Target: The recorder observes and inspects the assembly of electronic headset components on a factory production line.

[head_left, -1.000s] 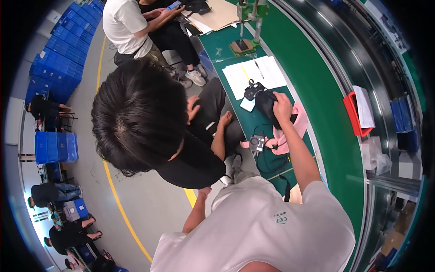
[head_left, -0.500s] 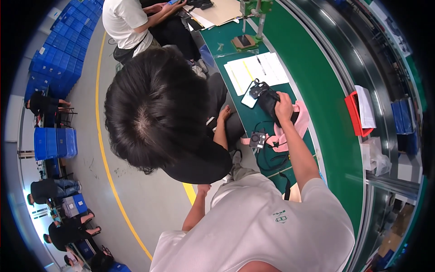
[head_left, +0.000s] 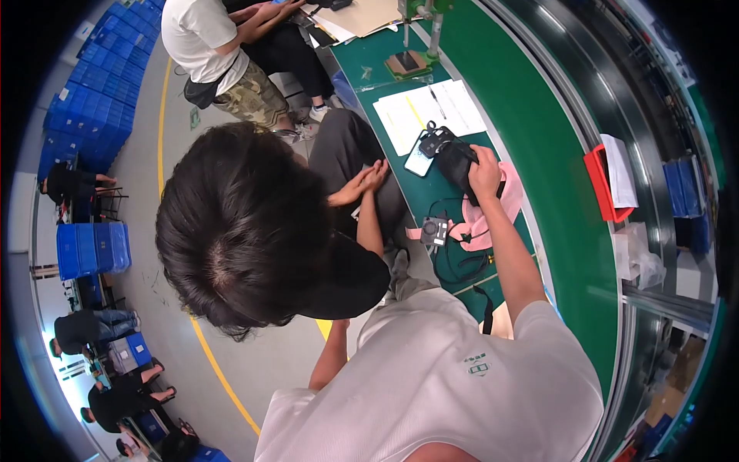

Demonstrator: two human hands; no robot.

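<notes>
My right hand [head_left: 485,175] is closed on a soft black cloth item [head_left: 460,168], its exact kind unclear, on the green bench [head_left: 431,191]. A small black camera-like device [head_left: 436,142] sits at the item's far end. Beside it lies a phone [head_left: 418,162] with a lit screen. Pink fabric [head_left: 479,227] spreads under my right wrist, next to a small boxy camera [head_left: 434,231] and black cords [head_left: 462,273]. My left forearm [head_left: 329,358] runs up behind a co-worker's dark shirt, which hides the left hand.
A co-worker's dark-haired head [head_left: 239,231] fills the left middle; their hands [head_left: 362,183] rest near their lap. Papers with a pen [head_left: 427,115] and a green press stand [head_left: 412,63] are farther along the bench. A red tray [head_left: 608,185] hangs at right. Another person [head_left: 204,38] sits beyond.
The co-worker's head has shifted left and nearer, and their hands have come together. My left hand has gone from partly visible to hidden. My right hand keeps its grip on the black cloth item.
</notes>
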